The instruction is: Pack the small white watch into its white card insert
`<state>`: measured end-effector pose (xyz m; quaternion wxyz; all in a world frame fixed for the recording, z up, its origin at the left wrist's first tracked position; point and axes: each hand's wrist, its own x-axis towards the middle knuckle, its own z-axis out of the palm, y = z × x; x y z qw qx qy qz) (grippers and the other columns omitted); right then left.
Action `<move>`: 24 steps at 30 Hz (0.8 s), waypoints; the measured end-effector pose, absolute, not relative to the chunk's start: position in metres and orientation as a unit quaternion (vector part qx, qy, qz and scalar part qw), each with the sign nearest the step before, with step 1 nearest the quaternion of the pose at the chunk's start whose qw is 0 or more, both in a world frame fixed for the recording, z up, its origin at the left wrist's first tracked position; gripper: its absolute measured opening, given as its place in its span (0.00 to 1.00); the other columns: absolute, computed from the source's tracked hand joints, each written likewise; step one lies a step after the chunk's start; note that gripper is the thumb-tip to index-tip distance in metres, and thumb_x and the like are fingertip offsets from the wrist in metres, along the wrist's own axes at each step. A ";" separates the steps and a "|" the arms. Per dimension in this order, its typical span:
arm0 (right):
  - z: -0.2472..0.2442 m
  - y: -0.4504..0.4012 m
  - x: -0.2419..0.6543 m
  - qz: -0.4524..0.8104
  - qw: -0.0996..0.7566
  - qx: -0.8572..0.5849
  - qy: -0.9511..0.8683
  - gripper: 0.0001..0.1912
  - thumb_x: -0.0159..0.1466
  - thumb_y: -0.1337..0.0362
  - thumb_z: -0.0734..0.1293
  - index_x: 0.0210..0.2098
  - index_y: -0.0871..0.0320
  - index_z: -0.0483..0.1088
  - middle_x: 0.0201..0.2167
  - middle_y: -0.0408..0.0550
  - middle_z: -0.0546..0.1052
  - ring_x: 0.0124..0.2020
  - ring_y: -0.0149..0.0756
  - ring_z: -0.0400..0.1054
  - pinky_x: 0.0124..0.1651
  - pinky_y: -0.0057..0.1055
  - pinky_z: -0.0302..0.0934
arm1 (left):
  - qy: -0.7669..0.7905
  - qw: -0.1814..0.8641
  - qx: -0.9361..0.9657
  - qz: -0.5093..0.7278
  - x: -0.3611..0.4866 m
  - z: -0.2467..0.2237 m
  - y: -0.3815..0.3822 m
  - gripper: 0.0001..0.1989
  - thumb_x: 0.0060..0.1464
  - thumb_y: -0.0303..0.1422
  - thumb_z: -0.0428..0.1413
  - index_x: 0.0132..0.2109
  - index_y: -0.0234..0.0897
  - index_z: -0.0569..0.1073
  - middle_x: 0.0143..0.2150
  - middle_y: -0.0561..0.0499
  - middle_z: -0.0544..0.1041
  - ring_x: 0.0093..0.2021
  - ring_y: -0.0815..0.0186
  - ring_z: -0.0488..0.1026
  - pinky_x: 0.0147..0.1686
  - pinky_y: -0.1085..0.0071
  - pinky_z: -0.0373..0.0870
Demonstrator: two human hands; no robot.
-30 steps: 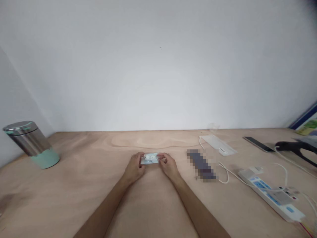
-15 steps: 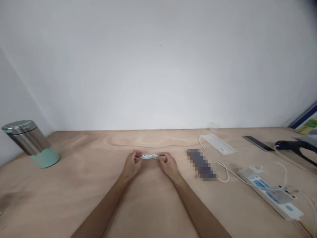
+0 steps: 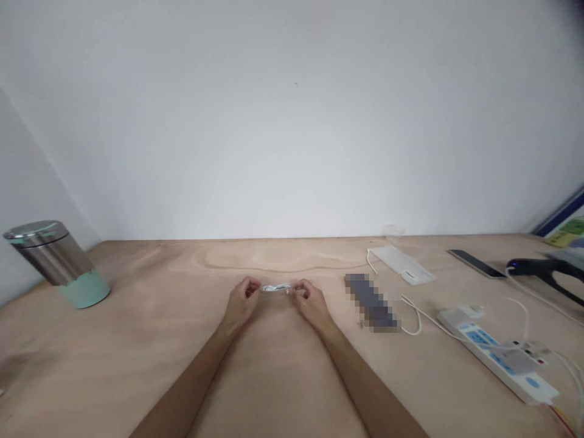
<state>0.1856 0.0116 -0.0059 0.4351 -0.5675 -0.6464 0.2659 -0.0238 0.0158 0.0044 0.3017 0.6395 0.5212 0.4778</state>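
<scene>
- The small silvery packet [image 3: 276, 288] is held edge-on above the middle of the bench [image 3: 137, 347], near the front edge, and is seen as a thin strip; its exact form is too small to tell.
- One end of the packet is pinched by the left hand [image 3: 241, 302], whose grip is clamped on it.
- The other end is pinched by the right hand [image 3: 312, 304], whose grip is also clamped on it.
- A blurred, dark oblong object [image 3: 371, 302] is placed just right of the right hand.
- A white cable [image 3: 413, 322] is looped beside that object and runs to a white power strip [image 3: 497, 356] near the right front corner.
- A white flat pad [image 3: 401, 264] lies near the back edge, with a black phone [image 3: 477, 263] to its right.
- A black, curved object [image 3: 542, 271] with a small blue light is placed at the right back corner.
- A steel flask with a mint-green base [image 3: 57, 261] stands at the left back corner.
</scene>
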 end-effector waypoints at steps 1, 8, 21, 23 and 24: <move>-0.006 0.012 0.185 0.269 0.440 -0.562 -0.647 0.12 0.57 0.54 0.63 0.34 0.55 0.72 0.28 0.41 0.75 0.21 0.29 0.60 0.25 0.25 0.53 | 0.520 0.305 0.639 0.477 -0.024 0.004 0.016 0.07 0.47 0.34 0.51 0.34 0.37 0.70 0.30 0.53 0.74 0.30 0.67 0.70 0.32 0.72 0.65; -0.006 0.013 0.185 0.272 0.446 -0.555 -0.647 0.15 0.57 0.55 0.63 0.41 0.55 0.73 0.33 0.43 0.75 0.22 0.29 0.61 0.27 0.25 0.55 | 0.521 0.286 0.648 0.476 -0.023 0.007 0.014 0.07 0.47 0.33 0.49 0.34 0.37 0.70 0.27 0.55 0.71 0.28 0.68 0.67 0.30 0.73 0.63; -0.009 0.013 0.185 0.288 0.459 -0.543 -0.641 0.15 0.58 0.55 0.63 0.40 0.56 0.71 0.30 0.42 0.74 0.23 0.29 0.61 0.28 0.25 0.57 | 0.524 0.287 0.645 0.477 -0.024 0.003 0.016 0.07 0.52 0.34 0.48 0.36 0.38 0.68 0.30 0.54 0.73 0.32 0.67 0.70 0.34 0.73 0.65; -0.008 0.013 0.185 0.287 0.460 -0.543 -0.641 0.14 0.58 0.55 0.63 0.40 0.56 0.71 0.30 0.42 0.73 0.23 0.28 0.61 0.28 0.25 0.57 | 0.527 0.283 0.644 0.476 -0.023 0.004 0.015 0.07 0.52 0.34 0.48 0.36 0.38 0.68 0.30 0.54 0.73 0.31 0.67 0.70 0.33 0.73 0.66; -0.008 0.012 0.185 0.287 0.460 -0.543 -0.642 0.14 0.58 0.56 0.63 0.40 0.56 0.71 0.30 0.42 0.73 0.23 0.28 0.61 0.28 0.25 0.57 | 0.530 0.283 0.643 0.475 -0.023 0.005 0.014 0.07 0.51 0.34 0.48 0.36 0.38 0.68 0.29 0.54 0.73 0.31 0.67 0.70 0.33 0.73 0.66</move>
